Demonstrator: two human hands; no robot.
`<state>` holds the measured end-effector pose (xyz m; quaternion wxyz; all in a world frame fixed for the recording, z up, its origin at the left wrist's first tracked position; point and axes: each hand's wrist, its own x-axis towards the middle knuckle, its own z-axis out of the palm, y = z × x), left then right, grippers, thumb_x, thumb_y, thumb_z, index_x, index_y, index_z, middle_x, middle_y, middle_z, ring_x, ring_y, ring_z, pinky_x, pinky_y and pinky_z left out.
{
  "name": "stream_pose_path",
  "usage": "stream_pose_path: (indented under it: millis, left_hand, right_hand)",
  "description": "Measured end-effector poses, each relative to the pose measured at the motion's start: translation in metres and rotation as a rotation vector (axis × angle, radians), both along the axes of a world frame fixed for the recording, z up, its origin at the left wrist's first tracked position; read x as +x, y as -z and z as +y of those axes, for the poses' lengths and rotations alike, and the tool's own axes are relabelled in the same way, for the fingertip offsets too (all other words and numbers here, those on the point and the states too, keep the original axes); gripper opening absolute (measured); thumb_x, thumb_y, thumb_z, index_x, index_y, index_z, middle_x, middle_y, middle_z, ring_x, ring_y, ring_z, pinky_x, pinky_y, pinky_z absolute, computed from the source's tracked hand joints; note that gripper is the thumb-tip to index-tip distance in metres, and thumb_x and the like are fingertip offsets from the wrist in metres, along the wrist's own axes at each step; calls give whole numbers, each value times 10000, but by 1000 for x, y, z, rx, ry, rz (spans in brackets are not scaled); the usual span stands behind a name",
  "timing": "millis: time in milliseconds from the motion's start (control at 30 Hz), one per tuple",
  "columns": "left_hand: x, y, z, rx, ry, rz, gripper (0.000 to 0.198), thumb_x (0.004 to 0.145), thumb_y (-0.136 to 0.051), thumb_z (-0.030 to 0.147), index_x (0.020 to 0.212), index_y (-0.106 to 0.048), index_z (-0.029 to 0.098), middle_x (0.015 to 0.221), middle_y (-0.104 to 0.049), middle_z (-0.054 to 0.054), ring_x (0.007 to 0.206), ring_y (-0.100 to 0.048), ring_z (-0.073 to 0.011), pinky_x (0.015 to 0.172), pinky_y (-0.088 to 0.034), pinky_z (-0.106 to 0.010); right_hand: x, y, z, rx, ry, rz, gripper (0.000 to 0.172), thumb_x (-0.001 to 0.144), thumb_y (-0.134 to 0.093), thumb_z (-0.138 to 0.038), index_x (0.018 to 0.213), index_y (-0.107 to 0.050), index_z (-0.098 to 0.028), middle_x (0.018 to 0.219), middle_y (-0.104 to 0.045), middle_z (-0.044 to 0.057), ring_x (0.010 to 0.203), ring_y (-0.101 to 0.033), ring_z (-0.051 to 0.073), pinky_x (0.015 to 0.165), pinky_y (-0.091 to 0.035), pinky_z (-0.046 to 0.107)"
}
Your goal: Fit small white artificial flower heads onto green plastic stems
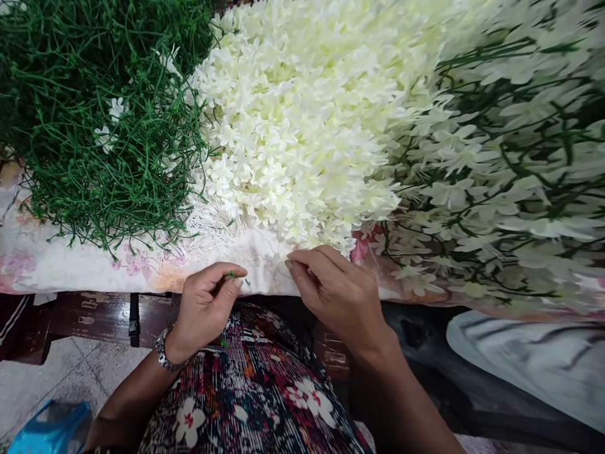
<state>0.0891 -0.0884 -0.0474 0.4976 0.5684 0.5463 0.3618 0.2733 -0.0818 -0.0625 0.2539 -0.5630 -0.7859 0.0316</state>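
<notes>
My left hand [207, 310], with a metal watch on the wrist, is closed in a pinch near the table edge. A small bit of green plastic stem [231, 274] shows between its thumb and forefinger. Level with it, my right hand [338, 287] pinches thumb against fingertips in front of the pile of white artificial flowers [302, 126]. Whatever lies in that pinch is too small to make out. The hands are apart. Beyond my left hand lies a tangled heap of green artificial stems [113, 157], with a few white blossoms on it.
Green stems bearing white flowers [496, 189] crowd the right side. Thin white strands [212, 217] lie between the heaps on the floral tablecloth [94, 265]. A blue plastic object [51, 429] is on the tiled floor at lower left. Pale patterned cloth [524, 366] sits at lower right.
</notes>
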Motion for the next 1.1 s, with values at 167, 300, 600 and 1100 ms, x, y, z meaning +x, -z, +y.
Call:
stream_pose_path:
  millis: [167, 300, 600, 1100]
  left_hand:
    - [6, -1, 1, -31, 54, -84, 144, 763, -507, 183, 871, -595, 147, 672, -579, -18, 594, -522, -88, 540, -432, -192]
    - [3, -1, 1, 132, 73, -165, 201, 744, -538, 138, 935, -586, 181, 761, -556, -20, 662, -512, -88, 586, -425, -201]
    - [-17, 6, -11, 113, -117, -158, 30, 738, -541, 126, 726, -561, 145, 683, -508, -1, 622, -469, -82, 555, -370, -194]
    - [-19, 6, 6, 85, -123, -47, 41, 732, -508, 124, 711, -538, 142, 750, -535, -23, 680, -483, -98, 583, -383, -199]
  right_hand:
    - [-11, -10, -6, -95, -91, 515, 130, 717, -547, -90, 817, -551, -172, 643, -523, -13, 564, -468, 70, 533, -383, 197]
    - [-27, -10, -11, -452, -171, 910, 54, 739, -538, -133, 766, -553, -178, 650, -530, -21, 578, -491, 66, 517, -389, 187]
    - [-38, -5, 3, -259, -246, 526, 129, 765, -486, -135, 870, -558, -152, 695, -554, 14, 620, -500, 82, 559, -406, 207]
    - [-37, 3, 21, -59, -115, 25, 101, 786, -475, -183, 758, -569, -159, 697, -546, 23, 631, -512, 98, 581, -400, 206]
